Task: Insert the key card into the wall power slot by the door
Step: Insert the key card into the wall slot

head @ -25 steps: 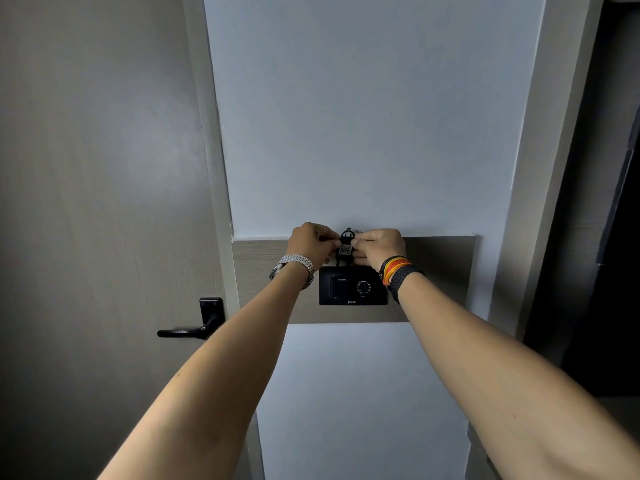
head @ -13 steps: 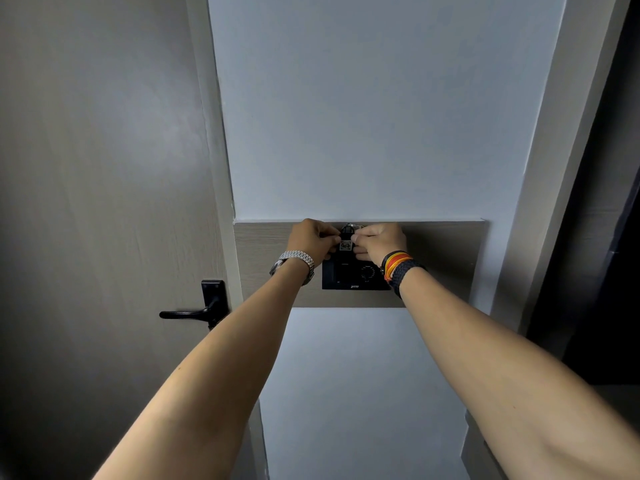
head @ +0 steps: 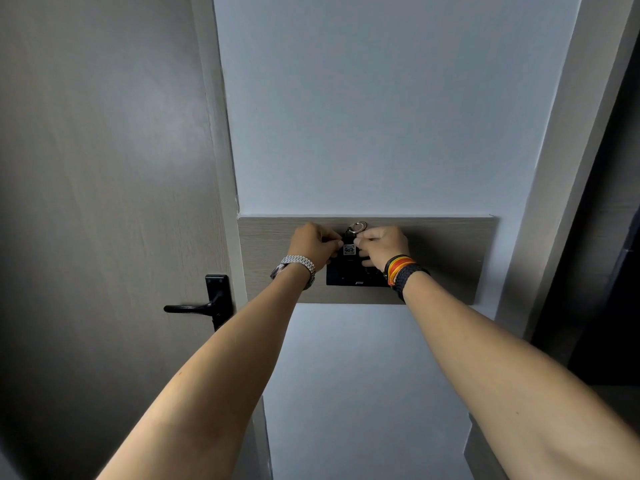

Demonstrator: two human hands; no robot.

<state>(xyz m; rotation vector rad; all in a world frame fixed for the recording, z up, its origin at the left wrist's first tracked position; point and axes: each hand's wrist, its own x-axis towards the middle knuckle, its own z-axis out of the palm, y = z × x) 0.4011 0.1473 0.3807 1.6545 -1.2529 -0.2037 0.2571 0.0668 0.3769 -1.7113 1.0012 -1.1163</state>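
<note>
A black key card (head: pixel 349 250) with a white number label and a metal ring (head: pixel 357 227) at its top stands upright against the black wall power slot panel (head: pixel 349 278). My left hand (head: pixel 313 244) pinches the card's left edge. My right hand (head: pixel 381 244) pinches its right edge. The card's lower end lies over the top of the panel, and the slot itself is hidden behind my fingers. The panel is mounted on a wood strip (head: pixel 446 258) across the white wall.
A grey door (head: pixel 104 202) fills the left side, with a black lever handle (head: pixel 197 308) at about wrist height. A white frame post (head: pixel 554 188) and a dark opening (head: pixel 609 237) stand to the right. The white wall (head: pixel 381 98) runs above the strip.
Both hands have lowered the card, so it now overlaps the top of the black panel. The view has tilted, so the strip sits higher in frame.
</note>
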